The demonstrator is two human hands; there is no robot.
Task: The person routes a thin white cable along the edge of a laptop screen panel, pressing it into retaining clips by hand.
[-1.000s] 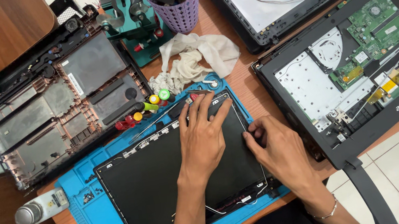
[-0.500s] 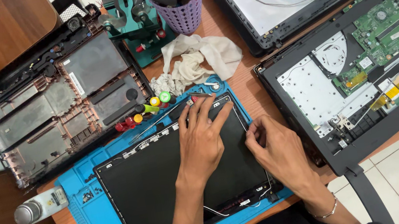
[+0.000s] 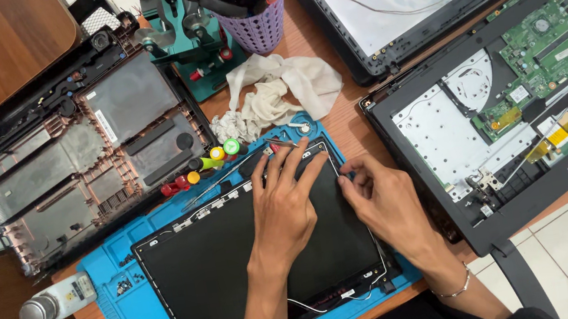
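The flat black rectangular laptop screen panel in its thin black frame (image 3: 239, 263) is seen lying on the blue silicone repair mat (image 3: 123, 311), its long axis running from lower left to upper right across the wooden surface (image 3: 338, 121). The left hand (image 3: 284, 208) is laid flat on the panel's upper right part, fingers spread wide and pointing away toward the top edge, nothing gripped. The right hand (image 3: 380, 201) is placed just beside it at the panel's right edge, fingers curled narrow and pinched against the frame near the upper right corner; whether something small is held there cannot be told. So the edge being worked lies directly under the right fingertips, and the right hand is the nearer of the 2 to that corner, while the bulk of the panel stretches away to the left, beneath and beyond the left palm.

Thin white cables (image 3: 335, 300) are seen trailing along the panel's lower right border. Just above the mat's top edge, small screwdrivers with red, yellow and green caps (image 3: 206, 165) are laid together. A crumpled white cloth (image 3: 281, 92) sits beyond them. To the left, an empty black laptop bottom shell (image 3: 80, 152) is spread open; to the right, an opened laptop base with a green circuit board (image 3: 515, 102) is set well apart from the mat.
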